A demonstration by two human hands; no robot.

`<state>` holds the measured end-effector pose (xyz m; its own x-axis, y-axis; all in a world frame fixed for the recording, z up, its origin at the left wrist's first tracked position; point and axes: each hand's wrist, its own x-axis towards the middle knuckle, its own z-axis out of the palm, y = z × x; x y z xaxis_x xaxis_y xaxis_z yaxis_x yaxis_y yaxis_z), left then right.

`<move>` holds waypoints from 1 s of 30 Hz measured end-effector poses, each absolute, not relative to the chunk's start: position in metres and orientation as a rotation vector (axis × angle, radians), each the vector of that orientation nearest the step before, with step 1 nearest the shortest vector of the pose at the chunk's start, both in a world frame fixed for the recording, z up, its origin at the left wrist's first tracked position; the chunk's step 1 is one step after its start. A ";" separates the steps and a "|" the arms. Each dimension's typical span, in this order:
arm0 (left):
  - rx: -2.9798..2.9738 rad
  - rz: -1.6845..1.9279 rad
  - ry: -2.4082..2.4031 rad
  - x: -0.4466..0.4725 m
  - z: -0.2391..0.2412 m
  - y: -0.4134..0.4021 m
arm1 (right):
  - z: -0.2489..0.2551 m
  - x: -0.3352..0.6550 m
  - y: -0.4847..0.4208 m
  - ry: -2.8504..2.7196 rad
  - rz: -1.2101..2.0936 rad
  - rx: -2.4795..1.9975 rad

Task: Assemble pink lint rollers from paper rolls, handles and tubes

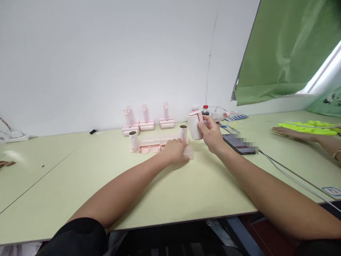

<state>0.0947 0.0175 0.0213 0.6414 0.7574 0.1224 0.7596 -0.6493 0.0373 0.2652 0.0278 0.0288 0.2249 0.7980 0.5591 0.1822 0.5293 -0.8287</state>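
Observation:
My right hand [211,133] is closed around a white lint roller refill roll [195,126] and holds it above the table. A loose flap with a pink and brown edge shows at its top. My left hand [174,151] reaches down among pink parts, fingers bent; what they grip is hidden. By its thumb lies a translucent pale pink cover [189,153]. Left of that hand is an open pink case [150,149] with round pieces inside. A shiny tube with a brown core [134,141] stands at the case's left end, and a similar tube [183,132] stands behind my left fingers.
Several pink lint rollers [167,122] stand by the wall. Right of them are a red-capped bottle [205,109], a dark phone [239,144] and white cables [287,174]. At far right another person's hand [286,132] lies beside bright yellow material [309,127].

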 end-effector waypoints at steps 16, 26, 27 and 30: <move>-2.750 -0.369 -1.225 0.063 0.005 0.044 | 0.022 0.254 0.018 -1.466 0.587 -0.976; -2.768 -0.662 -1.240 0.062 0.009 0.042 | 0.022 0.249 0.013 -1.496 0.629 -0.975; -2.789 -0.813 -1.284 0.062 0.010 0.037 | 0.022 0.248 0.011 -1.494 0.643 -0.963; -2.944 -1.400 -1.453 0.059 0.014 0.016 | 0.021 0.236 0.000 -1.529 0.778 -0.867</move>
